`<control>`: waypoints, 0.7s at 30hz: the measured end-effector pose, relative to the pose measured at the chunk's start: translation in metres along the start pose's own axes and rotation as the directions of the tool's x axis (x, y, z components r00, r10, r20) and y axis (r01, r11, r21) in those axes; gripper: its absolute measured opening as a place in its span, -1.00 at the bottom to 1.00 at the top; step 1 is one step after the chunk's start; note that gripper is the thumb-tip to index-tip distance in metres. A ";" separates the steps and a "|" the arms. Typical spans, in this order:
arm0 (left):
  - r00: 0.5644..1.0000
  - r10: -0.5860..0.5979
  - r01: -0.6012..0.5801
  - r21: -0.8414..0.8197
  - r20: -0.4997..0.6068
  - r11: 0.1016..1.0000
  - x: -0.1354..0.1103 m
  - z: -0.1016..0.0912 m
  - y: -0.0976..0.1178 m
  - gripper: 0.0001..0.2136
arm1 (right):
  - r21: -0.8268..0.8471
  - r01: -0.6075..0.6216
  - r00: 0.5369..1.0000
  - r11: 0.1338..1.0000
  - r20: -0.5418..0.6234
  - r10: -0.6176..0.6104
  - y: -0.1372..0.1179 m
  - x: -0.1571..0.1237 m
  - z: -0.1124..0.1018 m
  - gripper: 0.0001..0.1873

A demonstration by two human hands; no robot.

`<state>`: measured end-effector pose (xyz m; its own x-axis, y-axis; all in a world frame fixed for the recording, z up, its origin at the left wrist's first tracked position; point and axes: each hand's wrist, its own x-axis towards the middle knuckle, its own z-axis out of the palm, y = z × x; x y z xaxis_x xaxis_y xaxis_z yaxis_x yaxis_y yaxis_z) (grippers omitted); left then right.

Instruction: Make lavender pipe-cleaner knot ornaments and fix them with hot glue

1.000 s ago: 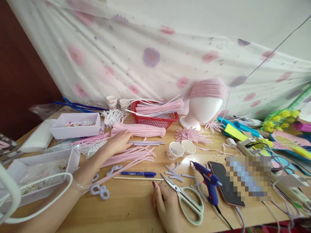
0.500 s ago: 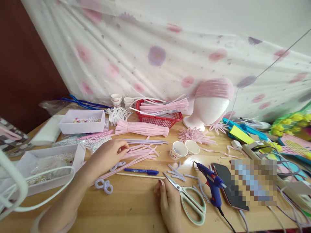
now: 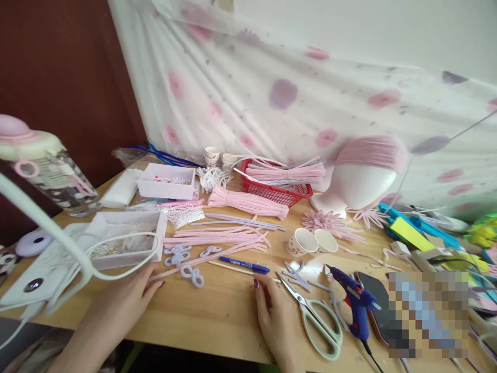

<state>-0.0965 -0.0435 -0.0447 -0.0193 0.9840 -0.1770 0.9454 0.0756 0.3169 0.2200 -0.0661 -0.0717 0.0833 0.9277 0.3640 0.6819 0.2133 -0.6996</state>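
Observation:
My left hand (image 3: 130, 298) lies flat and open on the wooden table (image 3: 209, 321), near its front edge, just below a white tray (image 3: 155, 243). Nothing is in it. A little right of its fingertips lies a lilac looped pipe cleaner (image 3: 194, 275). My right hand (image 3: 276, 317) also rests open on the table, fingers stretched out. Its fingertips are close to a thin wooden stick (image 3: 233, 269) and a blue pen (image 3: 244, 266). Pale green scissors (image 3: 319, 321) lie right beside it. Loose pink pipe cleaners (image 3: 221, 237) are spread beyond both hands.
A blue glue gun (image 3: 355, 303) and a phone (image 3: 370, 298) lie right of the scissors. Two paper cups (image 3: 305, 242), a tied pink bundle (image 3: 248, 202), a red basket (image 3: 285, 192) and a foam head (image 3: 361, 181) stand further back. A bottle (image 3: 50, 171) stands far left.
My left hand has drawn back from the pink pipe cleaners to the table's front edge and lies flat. The view has swung left. My right hand has barely moved.

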 end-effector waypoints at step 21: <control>0.975 0.200 -0.191 0.101 -0.093 0.977 0.028 -0.026 0.034 -0.71 | -0.032 0.045 0.998 0.998 0.038 -0.044 0.012 -0.001 -0.001 -0.79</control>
<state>-0.0729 -0.0092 -0.0146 0.1400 0.9899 -0.0227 0.9596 -0.1300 0.2495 0.2290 -0.0650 -0.0794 0.0253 0.9283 0.3709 0.7078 0.2454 -0.6624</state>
